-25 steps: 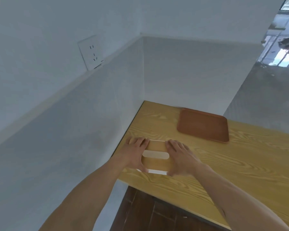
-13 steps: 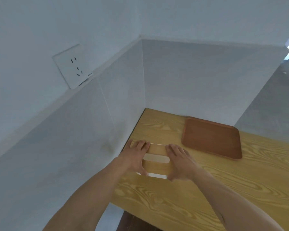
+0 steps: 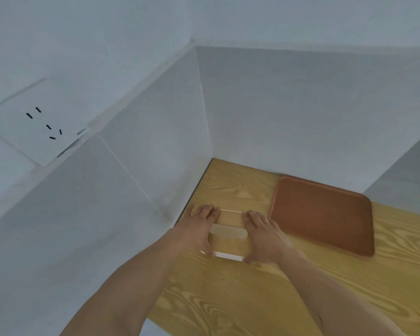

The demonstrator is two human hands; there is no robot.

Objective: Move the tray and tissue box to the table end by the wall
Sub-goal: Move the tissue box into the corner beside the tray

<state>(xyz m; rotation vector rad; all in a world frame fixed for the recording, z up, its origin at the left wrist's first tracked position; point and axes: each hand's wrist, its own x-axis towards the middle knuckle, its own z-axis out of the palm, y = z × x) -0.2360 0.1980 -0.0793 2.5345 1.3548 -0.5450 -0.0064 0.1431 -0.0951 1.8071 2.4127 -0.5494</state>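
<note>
A tissue box with a wooden lid, a pale oval slot and white sides sits on the wooden table close to the left wall. My left hand grips its left side and my right hand grips its right side, fingers laid over the lid. A brown rectangular tray lies flat just right of the box, its far edge near the back wall. The tray holds nothing.
White walls meet in a corner right behind the table end. A white wall socket is on the left wall above a ledge. The table's near edge drops off at the lower left.
The box and both hands sit closer to the left wall than before. My view has swung left and nearer the corner; the floor and doorway at the right have left the frame.
</note>
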